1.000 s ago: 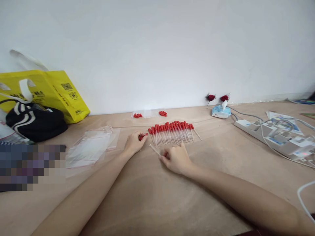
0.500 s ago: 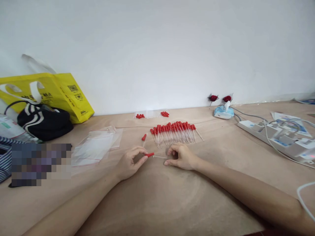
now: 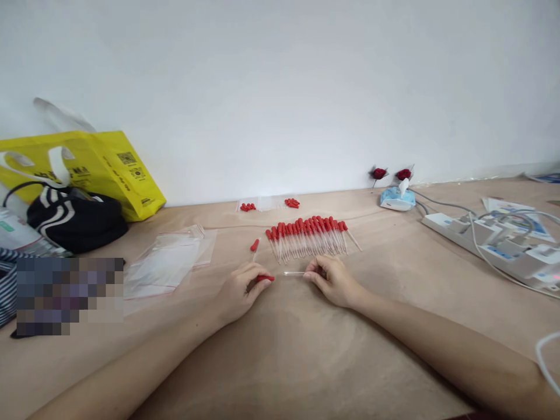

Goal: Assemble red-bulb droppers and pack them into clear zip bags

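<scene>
My left hand (image 3: 238, 290) is pinching a soft red rubber bulb (image 3: 265, 278), my right hand (image 3: 335, 281) is gripping a thin clear glass pipette tube (image 3: 294, 273), both resting on the smooth tan table (image 3: 280, 361).

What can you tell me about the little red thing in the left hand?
The red rubber cap is a small, soft-looking bulb, bright red and longer than wide. It lies almost level just above the table, pinched in the fingertips of the left hand, its free end pointing right toward the clear glass tube held by the right hand. A small gap shows between cap and tube.
</scene>
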Action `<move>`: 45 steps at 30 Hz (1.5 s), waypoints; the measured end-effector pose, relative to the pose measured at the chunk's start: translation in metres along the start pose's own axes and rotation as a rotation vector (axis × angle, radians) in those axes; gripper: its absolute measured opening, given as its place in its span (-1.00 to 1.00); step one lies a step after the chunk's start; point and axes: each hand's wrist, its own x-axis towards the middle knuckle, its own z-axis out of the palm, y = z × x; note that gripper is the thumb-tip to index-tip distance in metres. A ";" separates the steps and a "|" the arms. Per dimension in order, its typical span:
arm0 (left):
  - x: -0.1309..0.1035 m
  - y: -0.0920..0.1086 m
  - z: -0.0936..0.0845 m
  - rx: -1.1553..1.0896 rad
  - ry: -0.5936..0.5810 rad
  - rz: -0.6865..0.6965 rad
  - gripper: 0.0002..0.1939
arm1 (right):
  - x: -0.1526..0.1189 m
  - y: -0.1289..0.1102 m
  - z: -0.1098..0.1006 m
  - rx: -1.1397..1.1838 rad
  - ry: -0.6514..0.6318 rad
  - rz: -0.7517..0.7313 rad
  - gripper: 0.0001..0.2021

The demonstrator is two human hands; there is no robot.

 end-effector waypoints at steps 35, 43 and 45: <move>0.001 0.009 0.009 0.033 0.056 0.057 -0.84 | -0.006 -0.018 0.008 -0.108 -0.074 -0.300 -0.81; -0.001 0.011 0.010 0.069 0.033 0.174 -0.84 | -0.006 -0.023 0.003 -0.222 -0.080 -0.347 -0.78; -0.001 0.011 0.009 0.074 0.030 0.193 -0.85 | -0.005 -0.025 0.005 -0.205 -0.089 -0.332 -0.78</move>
